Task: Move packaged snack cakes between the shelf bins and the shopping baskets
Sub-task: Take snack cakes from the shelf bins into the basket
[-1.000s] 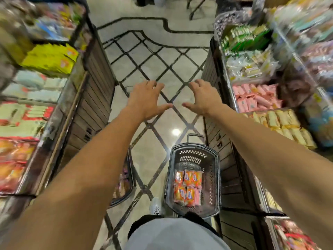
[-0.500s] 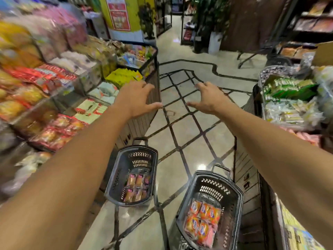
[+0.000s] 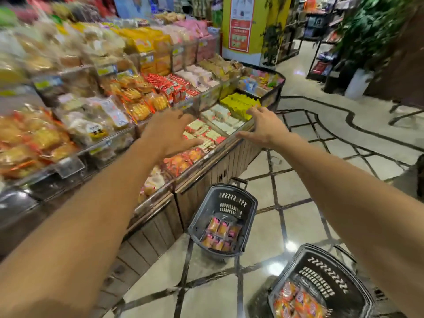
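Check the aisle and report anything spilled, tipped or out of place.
Nothing stands out. Both baskets, the left basket and the right basket, stand upright on the floor with their cakes inside; the shelf bins look orderly. Both hands, left and right, are empty.

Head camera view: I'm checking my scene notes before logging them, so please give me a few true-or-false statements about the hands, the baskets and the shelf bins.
1. Both hands hold nothing. True: the left hand and the right hand are spread open above the shelf bins.
2. Only one basket stands on the floor. False: there are two, the nearer basket and the farther basket.
3. Both baskets hold packaged cakes. True: orange-pink packs lie in the farther one and orange packs in the nearer.
4. The farther basket stands beside the wooden shelf base. True.
5. The right hand grips a yellow pack. False: it holds none; the yellow packs lie in their bin.
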